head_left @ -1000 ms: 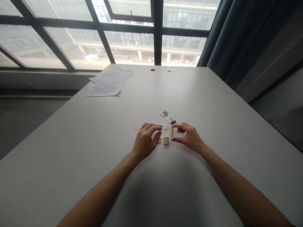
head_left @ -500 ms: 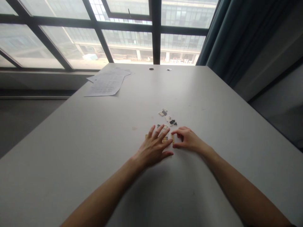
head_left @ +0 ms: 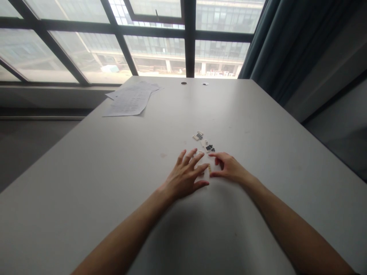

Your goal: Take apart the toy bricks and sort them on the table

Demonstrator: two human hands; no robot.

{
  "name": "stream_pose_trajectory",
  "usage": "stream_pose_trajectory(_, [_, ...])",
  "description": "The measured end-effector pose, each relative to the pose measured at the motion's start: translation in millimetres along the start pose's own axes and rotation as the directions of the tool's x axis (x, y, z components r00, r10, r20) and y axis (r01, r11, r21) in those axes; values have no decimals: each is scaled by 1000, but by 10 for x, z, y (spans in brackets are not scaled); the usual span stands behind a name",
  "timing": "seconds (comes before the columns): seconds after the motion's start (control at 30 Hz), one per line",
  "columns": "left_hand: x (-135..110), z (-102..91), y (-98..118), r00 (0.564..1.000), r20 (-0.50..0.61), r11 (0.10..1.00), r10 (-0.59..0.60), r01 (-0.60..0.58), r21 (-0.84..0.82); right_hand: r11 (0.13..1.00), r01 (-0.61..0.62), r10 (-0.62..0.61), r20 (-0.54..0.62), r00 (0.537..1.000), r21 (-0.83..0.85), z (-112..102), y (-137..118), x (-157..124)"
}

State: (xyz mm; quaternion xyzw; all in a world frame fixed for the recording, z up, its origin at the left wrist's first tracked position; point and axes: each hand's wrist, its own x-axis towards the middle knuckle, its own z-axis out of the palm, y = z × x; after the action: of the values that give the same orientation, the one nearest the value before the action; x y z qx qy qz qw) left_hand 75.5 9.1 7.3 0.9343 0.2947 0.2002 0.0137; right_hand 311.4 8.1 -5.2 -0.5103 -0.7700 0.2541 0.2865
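My left hand (head_left: 185, 176) is spread flat over some small building bricks, most of them hidden under its fingers. A narrow yellow building brick (head_left: 209, 169) stands between my two hands, close to the left index fingertip. Just right of it is my right hand (head_left: 228, 167), thumb and index finger apart; the thumb tip is at the brick's near end, and the index tip is beyond its far end. A bit of a light brick (head_left: 201, 152) shows past the left fingertips.
Beyond my hands lie black brick pieces (head_left: 210, 148) and a group of white and grey bricks (head_left: 198, 135). Printed sheets of paper (head_left: 127, 101) rest at the far left of the white table (head_left: 258, 126). Windows and a dark curtain (head_left: 275, 49) stand behind.
My right thumb and index finger have spread apart, leaving the yellow brick between the hands. My left hand has shifted slightly left and covers more of the bricks under it.
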Motion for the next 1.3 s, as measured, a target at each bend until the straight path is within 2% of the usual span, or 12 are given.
stream_pose_trajectory(0.07, [-11,-19,-115,994,-90,998,-64,62,-18,989,-63,81,-135,987,131,0,57,3])
stream_pose_trajectory(0.13, [-25,-40,-251,960,-213,983,-180,173,-55,965,-94,161,-268,950,245,5,126,9])
stream_pose_trajectory(0.27, [-43,-74,-485,826,-374,907,-422,381,-182,939,-127,245,-364,899,319,29,192,23])
stream_pose_trajectory(0.33, [-45,-79,-558,799,-360,876,-482,427,-225,950,-136,233,-346,909,283,40,173,28])
stream_pose_trajectory(0.53, [-61,-43,-655,802,-205,816,-561,495,-298,966,-143,211,-343,915,214,45,114,35])
stream_pose_trajectory(0.7, [-92,-41,-702,774,-183,774,-606,519,-362,964,-132,204,-326,923,230,32,135,27])
stream_pose_trajectory(0.77, [-115,-68,-728,786,-173,775,-594,502,-384,970,-117,170,-249,953,214,8,136,23])
stream_pose_trajectory(0.83, [-153,-110,-756,832,-124,793,-541,455,-406,984,-88,108,-120,987,156,-21,132,23])
stream_pose_trajectory(0.9, [-208,-152,-780,887,-33,818,-460,409,-403,997,-40,39,8,999,59,-44,124,26])
stream_pose_trajectory(0.97, [-276,-178,-794,918,66,849,-391,387,-359,999,11,-7,81,997,-50,-54,116,31])
stream_pose_trajectory(1.1, [-384,-161,-781,936,178,910,-303,340,-239,986,48,-28,124,992,-161,-53,99,29])
stream_pose_trajectory(1.3, [-386,-116,-737,945,199,939,-259,294,-179,981,52,-28,128,991,-189,-42,56,11])
